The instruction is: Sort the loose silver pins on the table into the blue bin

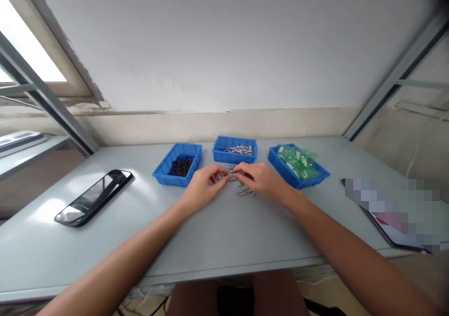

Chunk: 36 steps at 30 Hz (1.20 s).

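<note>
My left hand (205, 184) and my right hand (263, 178) meet over the middle of the desk. Thumb and fingers of each are pinched together, with a thin silver screw (230, 176) between the fingertips. My fingers hide much of it. Loose silver screws (247, 192) lie on the desk under and beside my right hand, and more show just behind the fingertips. Beyond my hands, a blue bin (235, 157) holds silver screws. The blue bin on the left (170, 180) contains black screws (181, 165). Green plastic bags (298, 161) fill the right blue bin (304, 183).
A black phone (94, 198) lies on the grey desk (196, 250) at the left. To the right is a flat tablet-like device (386, 234), its screen partly blurred out. Metal posts (379, 87) rise at both sides, and a wall (224, 49) stands behind.
</note>
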{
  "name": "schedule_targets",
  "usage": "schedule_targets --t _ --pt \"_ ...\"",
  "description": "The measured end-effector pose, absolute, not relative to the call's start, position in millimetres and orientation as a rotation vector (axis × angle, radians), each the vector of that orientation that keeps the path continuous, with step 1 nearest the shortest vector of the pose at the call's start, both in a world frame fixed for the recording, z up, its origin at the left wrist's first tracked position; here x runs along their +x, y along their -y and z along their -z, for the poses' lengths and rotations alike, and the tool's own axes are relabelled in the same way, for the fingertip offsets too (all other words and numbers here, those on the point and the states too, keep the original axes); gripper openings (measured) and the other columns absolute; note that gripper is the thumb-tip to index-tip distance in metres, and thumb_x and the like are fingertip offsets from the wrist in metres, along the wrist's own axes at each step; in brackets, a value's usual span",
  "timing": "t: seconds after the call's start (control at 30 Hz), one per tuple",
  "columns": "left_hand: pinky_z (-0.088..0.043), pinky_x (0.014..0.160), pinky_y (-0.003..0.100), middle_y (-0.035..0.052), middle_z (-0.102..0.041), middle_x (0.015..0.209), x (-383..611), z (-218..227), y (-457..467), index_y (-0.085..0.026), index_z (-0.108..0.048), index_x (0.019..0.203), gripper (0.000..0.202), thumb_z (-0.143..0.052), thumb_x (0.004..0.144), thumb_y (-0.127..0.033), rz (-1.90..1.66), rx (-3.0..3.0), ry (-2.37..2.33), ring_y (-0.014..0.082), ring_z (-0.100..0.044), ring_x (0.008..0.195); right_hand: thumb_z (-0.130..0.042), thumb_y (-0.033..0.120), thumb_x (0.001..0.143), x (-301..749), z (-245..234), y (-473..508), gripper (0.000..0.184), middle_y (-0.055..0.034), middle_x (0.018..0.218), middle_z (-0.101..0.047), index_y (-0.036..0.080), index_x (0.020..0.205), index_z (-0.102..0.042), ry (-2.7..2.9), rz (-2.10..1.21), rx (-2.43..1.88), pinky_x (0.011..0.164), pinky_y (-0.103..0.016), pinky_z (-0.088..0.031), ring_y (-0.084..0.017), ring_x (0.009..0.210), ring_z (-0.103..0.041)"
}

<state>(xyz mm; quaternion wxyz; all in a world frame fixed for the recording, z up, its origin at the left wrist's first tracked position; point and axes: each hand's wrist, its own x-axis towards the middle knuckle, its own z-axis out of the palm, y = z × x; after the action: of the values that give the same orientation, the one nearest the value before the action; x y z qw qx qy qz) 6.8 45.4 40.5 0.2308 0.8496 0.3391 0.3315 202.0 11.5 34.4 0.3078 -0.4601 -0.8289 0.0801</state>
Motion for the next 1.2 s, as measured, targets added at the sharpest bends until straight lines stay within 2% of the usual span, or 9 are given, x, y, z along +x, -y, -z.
schedule_targets --t 0.17,0.47,0.8,0.97,1.13,1.2 --pt "-0.046 0.06 0.023 0.0004 -0.066 0.078 6.8 -37.5 -47.8 -0.018 -0.064 0.087 0.013 -0.058 0.081 -0.028 -0.903 2.315 -0.945 0.0112 -0.055 0.063 -0.042 0.033 0.092 203.3 -35.8 -11.0 0.02 0.0004 0.074 -0.064 0.021 0.095 -0.058 2.135 -0.173 -1.253 0.059 -0.021 -0.036 -0.011 0.062 -0.056" --pt "-0.047 0.062 0.024 0.0017 -0.067 0.08 4.9 -38.5 -50.2 -0.019 -0.067 0.085 0.016 -0.056 0.084 -0.03 -0.996 2.329 -0.936 0.013 -0.059 0.069 -0.042 0.032 0.092 203.6 -37.4 -11.5 0.021 0.0009 0.07 -0.063 0.021 0.095 -0.059 2.15 -0.215 -1.288 0.056 -0.021 -0.035 -0.011 0.059 -0.053" --pt "-0.049 0.064 0.023 0.0025 -0.066 0.086 6.3 -37.3 -47.2 -0.018 -0.066 0.09 0.013 -0.058 0.083 -0.025 -0.982 2.29 -0.767 0.0114 -0.06 0.071 -0.042 0.03 0.092 197.8 -33.3 -10.8 0.021 -0.0026 0.079 -0.064 0.019 0.087 -0.058 2.284 -0.231 -1.212 0.062 -0.022 -0.037 -0.013 0.068 -0.057" --pt "-0.051 0.071 0.024 0.0014 -0.067 0.084 5.5 -39.0 -46.7 -0.017 -0.063 0.086 0.011 -0.056 0.083 -0.027 -1.026 2.19 -0.873 0.0134 -0.062 0.079 -0.045 0.034 0.091 198.7 -35.4 -9.5 0.019 0.0003 0.071 -0.064 0.02 0.095 -0.058 2.203 -0.274 -1.246 0.058 -0.021 -0.036 -0.012 0.062 -0.056" --pt "-0.048 0.064 0.023 -0.001 -0.064 0.07 5.6 -35.9 -47.8 -0.016 -0.061 0.081 0.011 -0.057 0.082 -0.027 -0.918 2.252 -0.915 0.0112 -0.058 0.066 -0.045 0.036 0.09 200.8 -36.6 -9.1 0.023 0.0015 0.069 -0.063 0.02 0.102 -0.056 2.134 -0.268 -1.247 0.056 -0.02 -0.036 -0.01 0.058 -0.054" --pt "-0.047 0.064 0.023 -0.0007 -0.065 0.072 5.9 -35.2 -47.7 -0.016 -0.062 0.081 0.012 -0.057 0.082 -0.027 -0.873 2.295 -0.911 0.0113 -0.058 0.066 -0.045 0.034 0.09 200.8 -36.3 -9.7 0.021 0.0009 0.071 -0.063 0.02 0.1 -0.057 2.173 -0.261 -1.232 0.057 -0.02 -0.036 -0.01 0.06 -0.055"
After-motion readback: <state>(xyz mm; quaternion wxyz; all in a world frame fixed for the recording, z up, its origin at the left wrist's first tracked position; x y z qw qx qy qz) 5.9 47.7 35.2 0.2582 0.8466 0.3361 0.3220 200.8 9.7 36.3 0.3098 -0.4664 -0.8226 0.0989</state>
